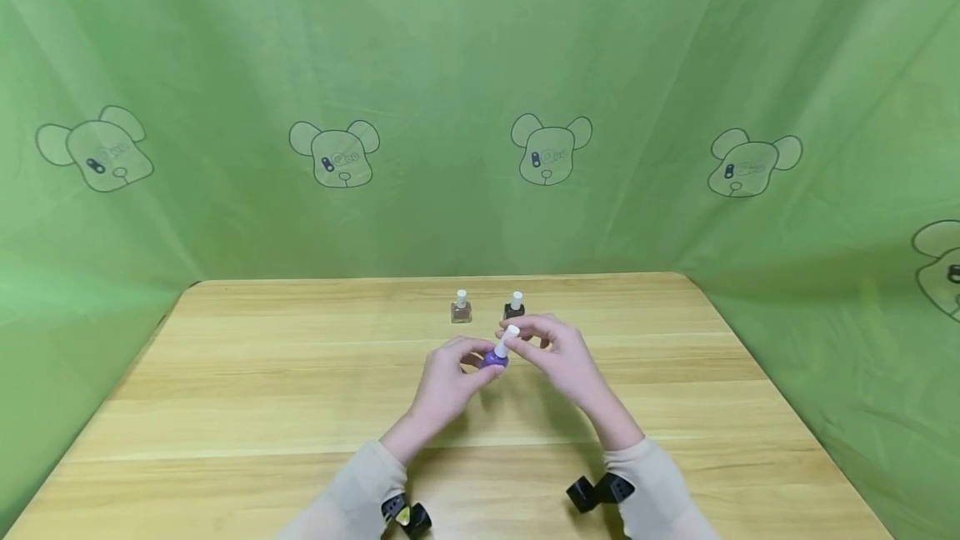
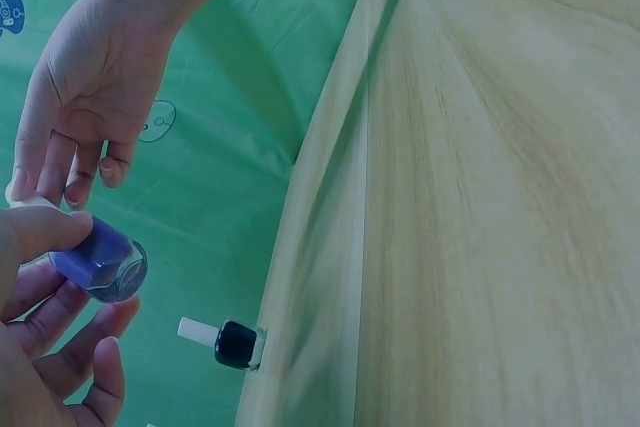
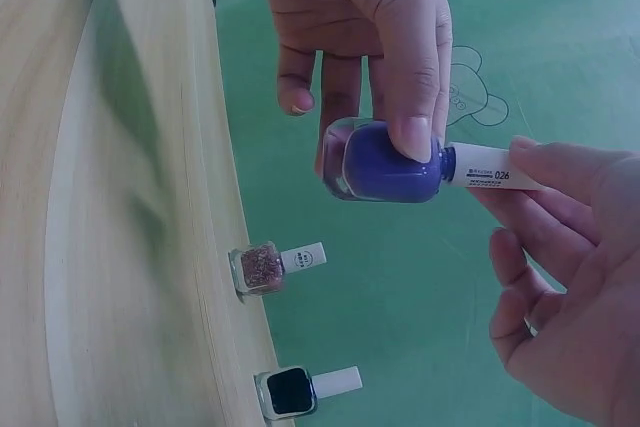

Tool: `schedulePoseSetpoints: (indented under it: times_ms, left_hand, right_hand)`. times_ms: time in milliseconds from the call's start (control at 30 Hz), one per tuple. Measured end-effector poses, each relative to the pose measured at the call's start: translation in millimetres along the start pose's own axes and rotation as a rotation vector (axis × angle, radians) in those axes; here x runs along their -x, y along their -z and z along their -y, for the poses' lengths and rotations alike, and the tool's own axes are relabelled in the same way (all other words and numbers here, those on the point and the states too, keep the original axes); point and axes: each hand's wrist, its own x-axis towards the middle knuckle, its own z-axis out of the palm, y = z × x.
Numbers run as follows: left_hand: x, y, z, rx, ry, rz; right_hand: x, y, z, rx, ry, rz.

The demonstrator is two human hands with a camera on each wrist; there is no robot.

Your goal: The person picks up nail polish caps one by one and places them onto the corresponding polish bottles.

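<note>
A small bottle of purple nail polish [image 3: 390, 162] with a white cap [image 3: 490, 165] is held up between both hands above the table. My left hand [image 1: 448, 375] grips its glass body between thumb and fingers. With thumb and fingertips, my right hand [image 1: 558, 355] pinches the cap, which sits on the bottle's neck and carries the print 026. In the head view the bottle leans, cap up and to the right. Just beyond the hands stand a glittery brownish-pink nail polish [image 1: 461, 312] and a black nail polish [image 1: 514, 310], the latter partly covered by my right hand.
The wooden table [image 1: 262, 390] reaches back to a green curtain [image 1: 450, 65] printed with bear heads, which also hangs along both sides. Both standing bottles have white caps and sit near the table's far edge. A black camera is strapped on each wrist.
</note>
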Motion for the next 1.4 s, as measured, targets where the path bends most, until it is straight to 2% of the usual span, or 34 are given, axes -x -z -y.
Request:
schedulePoseSetpoints:
  times_ms: [400,600,733,933,1033,1200,1400]
  left_hand:
    - [1.2,-2.1,-0.9,-0.007,-0.017,0.008]
    - [1.7,-3.3,0.0,-0.018,-0.039,-0.004]
    - [1.7,-3.1,1.0,-0.013,-0.037,-0.009]
    - [0.2,-3.2,4.0,-0.007,-0.012,-0.008]
    - [-0.2,-3.5,4.8,-0.002,-0.009,-0.004]
    - [0.5,-3.4,3.4,-0.012,-0.012,-0.006]
    - [1.5,-4.0,0.8,-0.021,-0.015,-0.004]
  right_hand:
    - [0.4,-4.2,2.8,0.024,-0.083,-0.096]
    - [1.5,-8.8,3.7,0.014,-0.077,-0.161]
    - [0.9,-9.1,2.5,0.013,-0.051,-0.139]
    - [-0.5,-3.9,-1.6,-0.013,-0.014,-0.007]
    - [-0.5,-2.5,-2.3,-0.018,-0.013,0.024]
    - [-0.5,-3.9,-2.5,-0.015,-0.049,-0.014]
    - [1.3,-8.0,0.4,-0.011,-0.107,-0.104]
